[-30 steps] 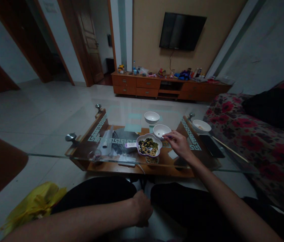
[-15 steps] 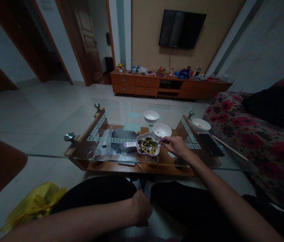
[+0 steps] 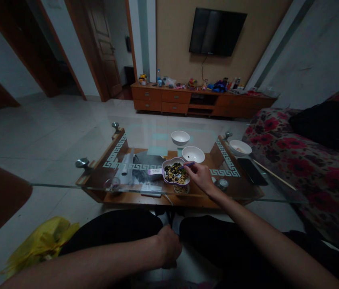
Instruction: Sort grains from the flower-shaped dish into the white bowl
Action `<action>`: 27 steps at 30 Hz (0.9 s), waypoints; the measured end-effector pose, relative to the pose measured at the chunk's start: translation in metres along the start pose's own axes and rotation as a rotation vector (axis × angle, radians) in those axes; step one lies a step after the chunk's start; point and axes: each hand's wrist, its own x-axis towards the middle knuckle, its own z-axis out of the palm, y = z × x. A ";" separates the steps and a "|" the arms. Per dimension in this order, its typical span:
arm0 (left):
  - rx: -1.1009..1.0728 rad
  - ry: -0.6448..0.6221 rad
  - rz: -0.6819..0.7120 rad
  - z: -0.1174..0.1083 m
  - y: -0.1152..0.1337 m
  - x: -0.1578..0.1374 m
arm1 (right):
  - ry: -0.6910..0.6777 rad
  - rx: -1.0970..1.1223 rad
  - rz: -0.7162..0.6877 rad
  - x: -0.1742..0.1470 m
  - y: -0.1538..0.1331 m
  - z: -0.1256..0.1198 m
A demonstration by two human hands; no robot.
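Note:
My right hand (image 3: 199,176) pinches a thin dark-blue tool (image 3: 189,164), whose exact kind is too small to make out. The tool's tip is over a flower-shaped, purple-rimmed bowl (image 3: 182,184) with a labelled handle pointing left. Inside the bowl lie mixed beans (image 3: 173,173), black, pale yellow and green. Just behind stands a white bowl (image 3: 193,154) with a few dark beans in it; farther back is another white bowl (image 3: 180,137). My left hand (image 3: 169,247) rests closed like a fist between my knees, nothing visible in it.
The glass table (image 3: 145,136) has a white bowl (image 3: 240,147) with some pale contents at right, beside a black phone-like slab (image 3: 252,171) and a chopstick-like stick (image 3: 274,175). A yellow bag (image 3: 41,245) lies on the floor at left. A flowered sofa (image 3: 292,140) borders the right.
My right hand has shifted slightly left and nearer, with the blue tool now angled over the beans. A round metal fitting shows to the right of my wrist. My left hand stays put.

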 end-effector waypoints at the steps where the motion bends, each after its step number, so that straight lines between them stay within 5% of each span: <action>1: -0.002 -0.007 -0.002 0.000 0.000 0.000 | -0.005 -0.010 -0.002 -0.001 0.000 0.001; 21: -0.014 0.013 0.014 -0.002 -0.001 -0.001 | -0.009 -0.054 -0.053 0.003 0.004 -0.001; 27: -0.054 0.110 0.017 0.010 -0.003 0.006 | 0.243 0.008 -0.003 0.016 0.005 -0.036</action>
